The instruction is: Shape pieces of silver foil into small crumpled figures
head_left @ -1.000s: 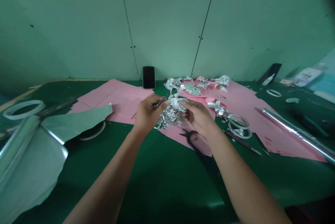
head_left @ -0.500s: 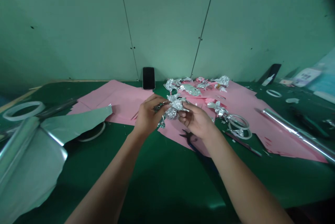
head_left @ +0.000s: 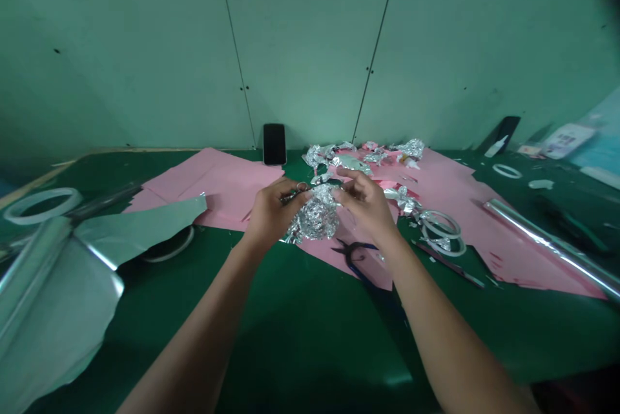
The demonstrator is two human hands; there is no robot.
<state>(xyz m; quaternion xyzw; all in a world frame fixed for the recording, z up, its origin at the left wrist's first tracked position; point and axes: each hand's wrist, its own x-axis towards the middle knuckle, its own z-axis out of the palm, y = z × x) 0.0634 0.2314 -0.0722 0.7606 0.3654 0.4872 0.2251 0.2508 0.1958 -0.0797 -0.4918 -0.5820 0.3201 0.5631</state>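
Observation:
A crumpled piece of silver foil (head_left: 316, 217) hangs between my two hands above the pink paper (head_left: 227, 185). My left hand (head_left: 274, 212) is closed on its left side, together with a thin metal piece I cannot make out. My right hand (head_left: 365, 202) pinches the foil's upper right edge with its fingertips. Black-handled scissors (head_left: 356, 254) lie on the paper just below my right wrist.
Several crumpled foil lumps (head_left: 358, 157) lie at the back of the green table (head_left: 300, 330), near a black phone (head_left: 274, 143) leaning on the wall. Foil rolls sit at the left (head_left: 53, 272) and right (head_left: 552, 247). White tape rings (head_left: 443, 230) lie right of my hands.
My right hand rose from under the foil to pinch its top edge. The foil, bunched small half a second ago, now hangs spread out lower between my hands.

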